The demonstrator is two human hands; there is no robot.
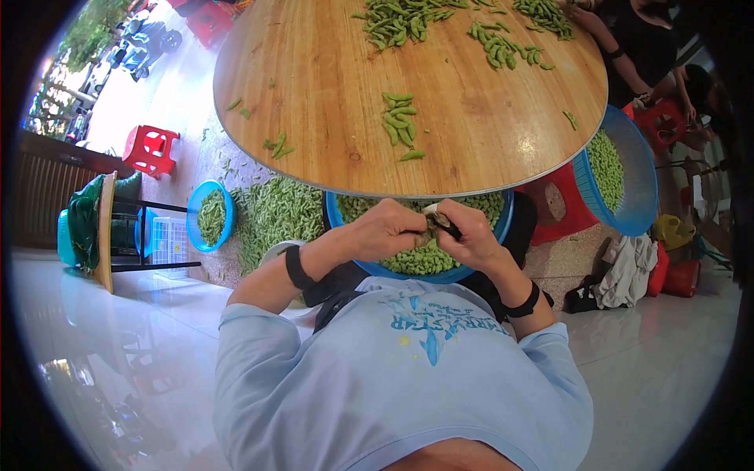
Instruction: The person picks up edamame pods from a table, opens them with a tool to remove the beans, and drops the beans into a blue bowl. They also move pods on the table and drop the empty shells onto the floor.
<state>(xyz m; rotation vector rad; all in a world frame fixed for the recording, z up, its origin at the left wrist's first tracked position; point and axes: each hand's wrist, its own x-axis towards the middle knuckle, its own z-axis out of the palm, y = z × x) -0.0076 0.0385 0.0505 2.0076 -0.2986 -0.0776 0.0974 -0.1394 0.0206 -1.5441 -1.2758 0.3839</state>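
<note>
My left hand (pixel 382 230) and my right hand (pixel 473 238) meet just off the near edge of the round wooden table, above a blue basin (pixel 509 224) of green pods or beans. In the right hand is a small dark tool (pixel 446 225); its exact kind is hard to make out. Something white shows beside that hand's fingers. The left fingers are pinched together close to the tool, and what they hold is hidden. Several green bean pods (pixel 399 119) lie on the table in front of me.
More pods (pixel 404 20) are heaped at the table's (pixel 314 141) far side, near another person's arm (pixel 605 35). A pod pile (pixel 279 212) covers the floor at left, beside a small blue basket (pixel 229 228). At right stand a large blue basket (pixel 640 188) and a red stool (pixel 550 208).
</note>
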